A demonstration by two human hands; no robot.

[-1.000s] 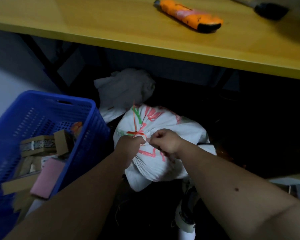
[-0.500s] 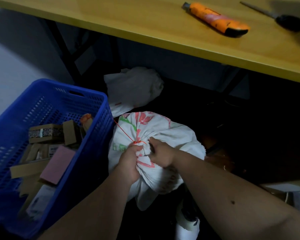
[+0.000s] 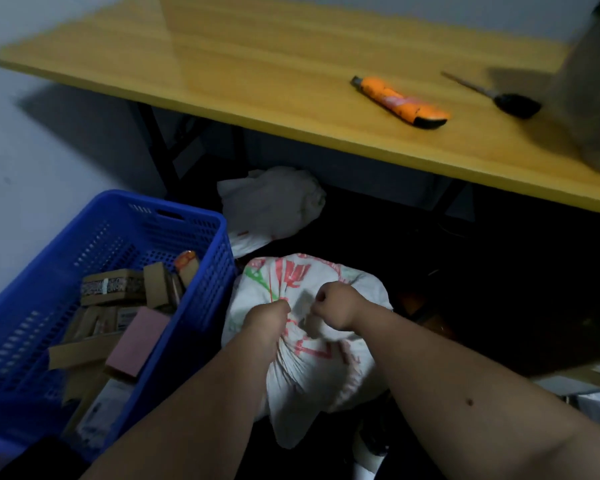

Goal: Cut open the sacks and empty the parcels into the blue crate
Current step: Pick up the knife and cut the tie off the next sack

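on the floor under the counter's (image 3: pixel 257 81) near edge, i see the white sack (image 3: pixel 312 358) with red and green print, touching the blue crate's (image 3: pixel 201 292) right wall. my left hand (image 3: pixel 269 315) is a fist bunching the sack's gathered neck by the red tie (image 3: pixel 270 289). my right hand (image 3: pixel 333 304) is curled, its grip pinching the cloth just beside. parcels (image 3: pixel 118 317) lie in the crate. an orange utility knife (image 3: pixel 399 102) rests near the counter's near edge, a black-handled tool (image 3: pixel 513 103) beside it. another crumpled sack (image 3: pixel 274 202) lies behind.
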